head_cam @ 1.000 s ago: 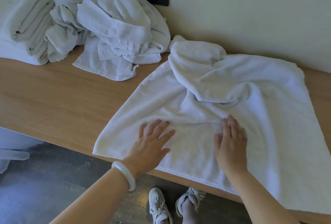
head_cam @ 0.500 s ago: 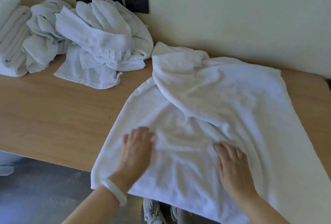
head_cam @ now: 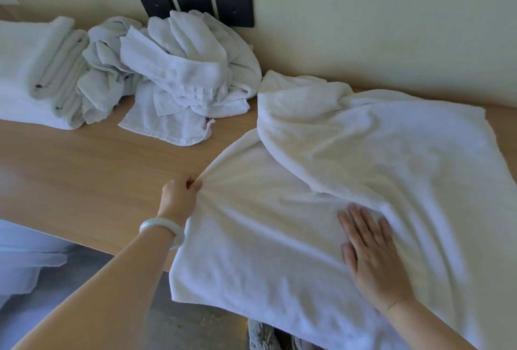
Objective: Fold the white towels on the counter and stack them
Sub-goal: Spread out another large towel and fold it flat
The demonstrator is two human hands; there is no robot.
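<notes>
No readable text or labels

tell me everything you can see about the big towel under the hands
The big towel is white terry cloth, spread wrinkled on the wooden counter, its near edge hanging over the front. Its far-left part is flopped over itself. The left hand pinches its left edge; the right hand lies flat on it.

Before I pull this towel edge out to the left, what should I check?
1. Left hand grips the left edge of the towel: ok.
2. Right hand presses flat on the towel: ok.
3. Towel lies flat: not ok, its far part is bunched over itself.
4. Counter left of the towel bare: ok.
5. Towel clear of the crumpled pile: cannot tell, far corner lies close.
</notes>
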